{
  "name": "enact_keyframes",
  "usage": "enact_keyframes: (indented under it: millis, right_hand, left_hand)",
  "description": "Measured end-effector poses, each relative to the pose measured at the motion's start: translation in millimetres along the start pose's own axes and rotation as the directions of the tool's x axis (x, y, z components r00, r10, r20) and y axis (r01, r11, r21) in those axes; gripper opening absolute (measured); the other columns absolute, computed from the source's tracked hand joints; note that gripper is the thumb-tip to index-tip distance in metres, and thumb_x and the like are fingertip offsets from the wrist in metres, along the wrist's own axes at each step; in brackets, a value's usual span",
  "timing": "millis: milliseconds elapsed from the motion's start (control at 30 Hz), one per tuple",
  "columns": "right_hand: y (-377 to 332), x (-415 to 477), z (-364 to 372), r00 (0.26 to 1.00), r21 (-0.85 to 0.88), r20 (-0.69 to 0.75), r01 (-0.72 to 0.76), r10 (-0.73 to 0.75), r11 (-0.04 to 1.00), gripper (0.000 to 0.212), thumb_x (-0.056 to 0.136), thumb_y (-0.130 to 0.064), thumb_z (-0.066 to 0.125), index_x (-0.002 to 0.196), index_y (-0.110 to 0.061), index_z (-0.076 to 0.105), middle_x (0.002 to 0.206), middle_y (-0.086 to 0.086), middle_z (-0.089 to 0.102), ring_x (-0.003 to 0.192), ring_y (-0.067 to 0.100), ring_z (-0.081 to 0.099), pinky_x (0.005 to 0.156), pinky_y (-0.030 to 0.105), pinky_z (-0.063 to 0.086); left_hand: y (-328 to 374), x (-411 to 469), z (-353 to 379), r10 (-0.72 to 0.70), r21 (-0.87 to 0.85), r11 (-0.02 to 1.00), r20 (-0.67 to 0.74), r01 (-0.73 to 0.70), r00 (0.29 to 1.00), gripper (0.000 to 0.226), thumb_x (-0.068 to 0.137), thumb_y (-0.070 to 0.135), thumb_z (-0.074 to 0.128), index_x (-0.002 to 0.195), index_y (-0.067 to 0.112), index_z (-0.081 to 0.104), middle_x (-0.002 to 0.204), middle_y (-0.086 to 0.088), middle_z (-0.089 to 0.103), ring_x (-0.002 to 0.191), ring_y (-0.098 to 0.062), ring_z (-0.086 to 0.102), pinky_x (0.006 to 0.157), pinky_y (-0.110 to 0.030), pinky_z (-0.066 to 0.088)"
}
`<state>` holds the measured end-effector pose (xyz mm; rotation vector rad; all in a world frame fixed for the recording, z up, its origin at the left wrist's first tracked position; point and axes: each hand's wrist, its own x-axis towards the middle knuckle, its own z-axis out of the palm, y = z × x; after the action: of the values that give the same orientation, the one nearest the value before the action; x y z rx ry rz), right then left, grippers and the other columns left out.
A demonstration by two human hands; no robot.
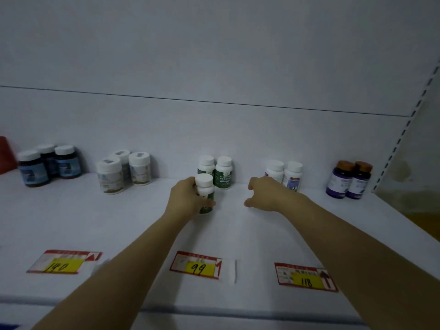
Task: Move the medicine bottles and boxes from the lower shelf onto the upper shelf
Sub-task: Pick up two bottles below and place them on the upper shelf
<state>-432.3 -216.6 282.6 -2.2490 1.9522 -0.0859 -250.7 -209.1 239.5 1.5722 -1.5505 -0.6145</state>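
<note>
**Green-label bottle going down in front of its own kind, right grip empty beside it**

Your left grip (pixel 184 198) curls round the green-label bottle (pixel 204 190) and holds it upright on or just above the shelf (pixel 119 222); contact is not clear. It sits just near of the matching green pair (pixel 215 171) at the back wall and in line with the 99 price tag (pixel 195 265), which is probably why you chose this spot. Your right grip (pixel 266 194) holds nothing, its fingers loosely spread, close to the white bottle pair (pixel 284 173), so mind you don't knock them. The beige-label bottles (pixel 123 170) to the left and the purple bottles (pixel 348 181) to the right stand well apart. The lower shelf is out of view.
</note>
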Motion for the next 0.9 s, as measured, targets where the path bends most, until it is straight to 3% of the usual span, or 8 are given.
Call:
enact_keyframes:
  millis: [133,300,367,533,767,900]
  right_hand:
    - [6,10,2,0.999,0.021,-0.004,-0.037,0.037,0.999,0.049,0.091,-0.029,0.057,0.133,-0.005,0.045,0.131,0.014,0.052,0.117,0.027,0.052,0.094,0.033,0.046]
    - [11,13,6,0.998,0.036,-0.012,-0.06,0.06,0.998,0.049,0.09,-0.029,0.059,0.131,-0.005,0.046,0.131,0.014,0.052,0.117,0.027,0.053,0.095,0.034,0.046]
    - [12,15,5,0.998,0.042,-0.013,-0.068,0.069,0.997,0.049,0.09,-0.029,0.059,0.131,-0.004,0.046,0.131,0.014,0.053,0.117,0.027,0.053,0.097,0.034,0.047]
    - [13,16,7,0.997,0.044,-0.015,-0.075,0.076,0.996,0.047,0.09,-0.027,0.058,0.13,-0.005,0.046,0.131,0.013,0.054,0.117,0.027,0.053,0.097,0.035,0.047]
    - [17,7,10,0.997,0.042,-0.014,-0.076,0.076,0.996,0.046,0.09,-0.027,0.058,0.13,-0.006,0.046,0.129,0.013,0.052,0.115,0.027,0.053,0.096,0.036,0.047]
    - [22,2,11,0.997,0.029,-0.008,-0.072,0.072,0.997,0.047,0.09,-0.027,0.058,0.129,-0.005,0.047,0.129,0.013,0.052,0.114,0.028,0.054,0.097,0.037,0.047]
  left_hand:
    - [0,27,9,0.015,0.089,0.996,0.021,-0.016,1.0,0.045,0.07,0.015,0.08,0.108,0.002,0.059,0.105,-0.011,0.064,0.083,-0.019,0.052,0.071,-0.026,0.038]
    - [-4,50,18,0.007,0.128,0.992,0.016,-0.009,1.0,0.04,0.071,0.014,0.078,0.104,0.0,0.058,0.104,-0.016,0.058,0.095,-0.029,0.058,0.068,-0.026,0.037]
    - [-5,55,20,0.006,0.15,0.989,0.02,-0.009,1.0,0.037,0.072,0.012,0.076,0.101,0.0,0.057,0.1,-0.015,0.054,0.091,-0.029,0.055,0.066,-0.026,0.035]
    - [-8,63,24,-0.035,0.141,0.99,0.029,0.031,0.999,0.041,0.07,0.008,0.075,0.104,0.0,0.053,0.113,-0.02,0.053,0.084,-0.026,0.051,0.064,-0.028,0.038]
    - [-8,70,30,-0.081,0.163,0.984,0.011,0.078,0.997,0.048,0.071,0.008,0.074,0.111,-0.002,0.049,0.118,-0.021,0.047,0.099,-0.034,0.054,0.07,-0.03,0.04]
    - [-7,69,27,-0.161,0.22,0.964,0.05,0.147,0.986,0.07,0.062,0.027,0.083,0.118,0.001,0.048,0.12,-0.019,0.048,0.109,-0.033,0.052,0.09,-0.037,0.048]
